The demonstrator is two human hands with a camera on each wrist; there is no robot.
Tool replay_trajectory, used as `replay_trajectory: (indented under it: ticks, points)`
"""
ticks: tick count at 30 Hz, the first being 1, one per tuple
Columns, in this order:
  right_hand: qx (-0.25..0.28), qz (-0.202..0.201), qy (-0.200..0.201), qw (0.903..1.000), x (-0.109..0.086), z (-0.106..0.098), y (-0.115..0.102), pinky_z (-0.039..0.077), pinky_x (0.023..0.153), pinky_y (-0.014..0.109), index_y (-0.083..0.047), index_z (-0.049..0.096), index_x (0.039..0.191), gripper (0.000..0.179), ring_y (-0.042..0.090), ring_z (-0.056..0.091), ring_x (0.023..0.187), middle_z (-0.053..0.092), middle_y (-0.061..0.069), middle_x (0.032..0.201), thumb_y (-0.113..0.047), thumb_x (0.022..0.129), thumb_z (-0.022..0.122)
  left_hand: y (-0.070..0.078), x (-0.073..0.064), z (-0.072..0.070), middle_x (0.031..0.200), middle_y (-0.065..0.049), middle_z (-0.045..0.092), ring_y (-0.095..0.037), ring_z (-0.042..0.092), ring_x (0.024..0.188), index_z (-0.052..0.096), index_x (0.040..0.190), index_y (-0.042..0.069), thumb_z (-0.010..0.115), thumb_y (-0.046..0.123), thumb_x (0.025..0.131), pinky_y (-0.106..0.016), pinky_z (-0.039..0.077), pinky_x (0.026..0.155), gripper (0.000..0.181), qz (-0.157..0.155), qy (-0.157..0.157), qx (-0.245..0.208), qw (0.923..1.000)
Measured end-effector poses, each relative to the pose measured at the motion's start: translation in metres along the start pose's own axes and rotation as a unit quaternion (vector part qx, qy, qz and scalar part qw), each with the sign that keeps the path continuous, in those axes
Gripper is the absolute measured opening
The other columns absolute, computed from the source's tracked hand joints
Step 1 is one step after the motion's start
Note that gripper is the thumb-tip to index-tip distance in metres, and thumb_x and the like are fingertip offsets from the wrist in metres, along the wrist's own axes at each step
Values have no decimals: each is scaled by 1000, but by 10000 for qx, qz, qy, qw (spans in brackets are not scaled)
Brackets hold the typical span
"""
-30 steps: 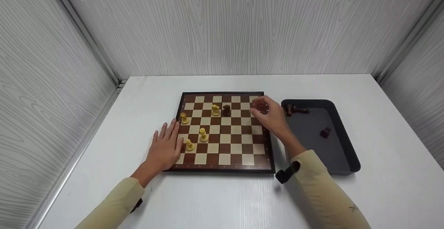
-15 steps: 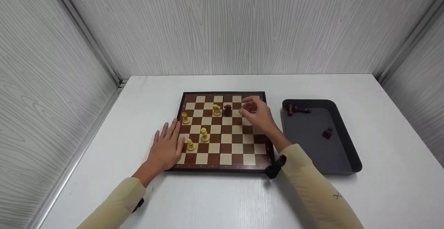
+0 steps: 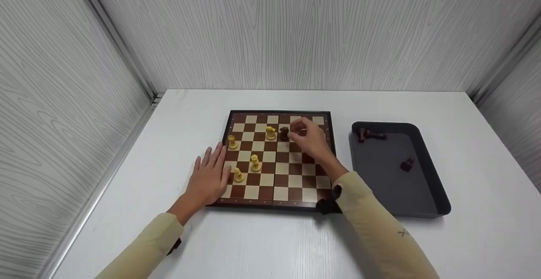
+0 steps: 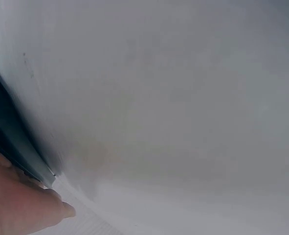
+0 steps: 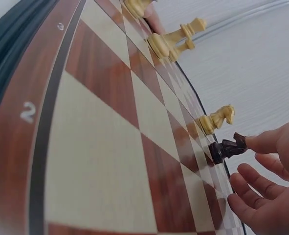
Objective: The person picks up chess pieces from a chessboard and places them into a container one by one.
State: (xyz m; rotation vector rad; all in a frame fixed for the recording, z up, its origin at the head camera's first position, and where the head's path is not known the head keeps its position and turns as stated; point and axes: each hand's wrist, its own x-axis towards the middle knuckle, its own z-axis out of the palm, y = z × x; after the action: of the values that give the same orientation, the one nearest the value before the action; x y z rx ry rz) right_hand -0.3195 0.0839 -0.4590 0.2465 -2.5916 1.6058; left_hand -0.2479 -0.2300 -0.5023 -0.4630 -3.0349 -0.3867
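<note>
On the chessboard (image 3: 288,181) a dark knight (image 3: 284,133) stands upright next to a yellow knight (image 3: 270,133). My right hand (image 3: 311,139) reaches over the board just right of the dark knight. In the right wrist view a fingertip seems to touch that knight's head, while the other fingers are loosely bent and apart from it. My left hand (image 3: 209,179) lies with straight fingers along the board's left edge. Close to it stand a yellow pawn-like piece (image 3: 239,175), a yellow rook-like piece (image 3: 255,163) and another yellow piece (image 3: 232,142).
A dark grey tray (image 3: 430,173) sits right of the board. Inside are several dark chess pieces, some lying at its far left corner (image 3: 372,135) and one dark piece (image 3: 407,164) nearer its right side. Pale walls enclose the white table (image 3: 253,245).
My right hand has moved left across the board to the dark knight. The left hand stays on the board's edge. The whole view has shifted slightly.
</note>
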Motion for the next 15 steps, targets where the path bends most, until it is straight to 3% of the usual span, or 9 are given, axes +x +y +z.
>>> replay_trajectory:
  ticks: [8, 15]
  points:
    - [-25, -238, 127, 9996, 8, 12, -4, 50, 98, 43, 2, 68, 121, 25, 29, 65, 114, 70, 16, 121, -4, 97, 69, 0, 2, -3, 171, -13, 12, -40, 11, 156, 17, 164, 3, 29, 37, 113, -62, 10, 122, 63, 17, 130, 49, 9999]
    - [-146, -218, 340, 9991, 11, 20, -4, 52, 94, 41, 1, 72, 111, 15, 27, 67, 106, 72, 15, 112, -3, 97, 69, -1, -1, -3, 171, -15, 12, -42, 11, 155, 17, 164, 2, 29, 36, 113, -63, 11, 121, 63, 59, 37, 64, 10000]
